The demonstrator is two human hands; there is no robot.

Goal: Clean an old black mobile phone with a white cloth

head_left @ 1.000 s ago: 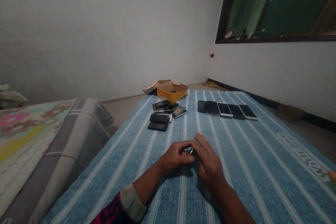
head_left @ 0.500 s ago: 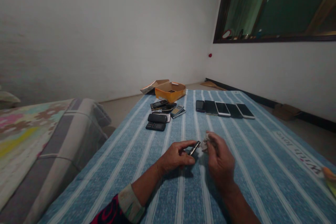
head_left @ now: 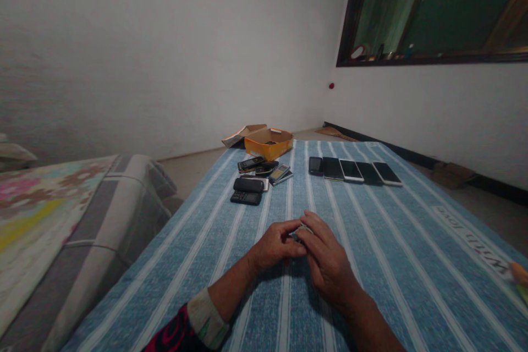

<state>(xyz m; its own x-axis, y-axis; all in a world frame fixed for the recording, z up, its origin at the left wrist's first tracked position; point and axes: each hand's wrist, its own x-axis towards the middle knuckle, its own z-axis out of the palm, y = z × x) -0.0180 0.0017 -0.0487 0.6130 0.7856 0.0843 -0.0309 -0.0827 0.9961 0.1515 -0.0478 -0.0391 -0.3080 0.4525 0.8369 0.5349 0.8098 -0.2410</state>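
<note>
My left hand (head_left: 275,245) is closed, with thumb and fingers gripping a small mobile phone (head_left: 294,236) by its edges, almost all of it hidden now. Over its far side lies my right hand (head_left: 328,261), fingers bent and closed on a crumpled whitish cloth (head_left: 304,227) pressed to the phone. Only a sliver of the cloth shows between the hands. Both hands are just above the blue striped tablecloth (head_left: 247,308). Beyond them sit a black keypad phone (head_left: 246,198) and a black rounded case or phone (head_left: 248,185).
Several older phones (head_left: 251,163) lie piled before an open orange box (head_left: 268,149) with its lid (head_left: 243,135) behind it. At the right, several phones, among them a white-framed one (head_left: 351,171), lie in a row. A covered bed (head_left: 107,220) stands left of the table.
My right hand has moved left and brought the cloth onto the phone, covering it. My left hand keeps its grip in about the same place.
</note>
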